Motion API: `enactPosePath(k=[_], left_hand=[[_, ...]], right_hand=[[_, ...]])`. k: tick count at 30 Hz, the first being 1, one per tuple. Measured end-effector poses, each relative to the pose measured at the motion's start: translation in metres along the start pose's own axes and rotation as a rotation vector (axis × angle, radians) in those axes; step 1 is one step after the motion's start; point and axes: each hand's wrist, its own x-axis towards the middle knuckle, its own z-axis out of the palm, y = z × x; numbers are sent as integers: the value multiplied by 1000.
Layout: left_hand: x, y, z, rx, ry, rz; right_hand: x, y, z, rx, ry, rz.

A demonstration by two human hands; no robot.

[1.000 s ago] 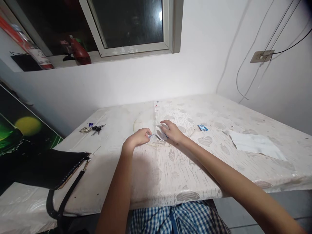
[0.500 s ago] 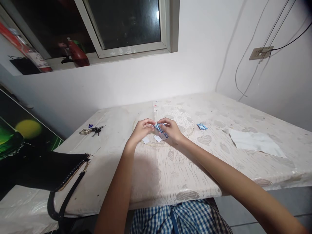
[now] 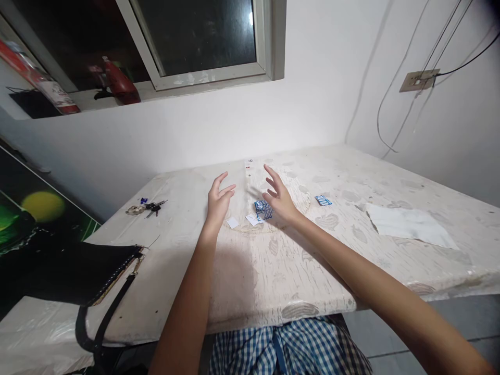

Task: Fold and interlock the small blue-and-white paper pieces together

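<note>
My left hand [image 3: 219, 200] is raised over the table with its fingers apart and nothing in it. To the right, my right hand [image 3: 280, 197] is also spread and holds nothing. Several small blue-and-white printed cards [image 3: 264, 209] lie loosely on the table just left of and below my right hand, which partly hides them. Beside them are two small white pieces of paper, one white piece [image 3: 232, 223] below my left hand and another white piece [image 3: 252, 219] between the hands. A separate blue-patterned card [image 3: 323, 200] rests farther right.
A bunch of keys [image 3: 154, 208] lies on the left of the patterned tablecloth [image 3: 273, 281]. Nearer is a black bag [image 3: 89, 268] with a strap. A white cloth [image 3: 410, 226] lies at the right. Tiny bits [image 3: 248, 166] are near the wall.
Both hands have let go of the blue-printed cards and moved apart, fingers opening upward. The cards now lie on the table near my right hand.
</note>
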Motion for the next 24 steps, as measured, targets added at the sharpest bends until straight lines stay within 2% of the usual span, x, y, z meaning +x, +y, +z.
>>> enactPosePath(k=[2,5,7,8,12,18,21,24], left_hand=[[-2,-5,1,138,-28,4],[-10,-12,5,323,-285,-57],[-15,-16,9,432,-445,-90],[-17,-18,11,480,-484,-94],[-22,-21,17,548,-465,-38],[-20,-23,23,424,-362,-7],[-20,-25,25,392,-360,5],[-22,-26,28,383,-364,21]], right_hand=[[-2,7,2,-165,-105,-1],[-6,18,8,-433,-316,71],[-8,25,10,-547,-398,77],[-8,27,11,-564,-415,55],[-4,33,9,-447,-356,-52],[8,30,6,51,-14,6],[13,28,2,176,-22,23],[14,29,-4,28,-101,66]])
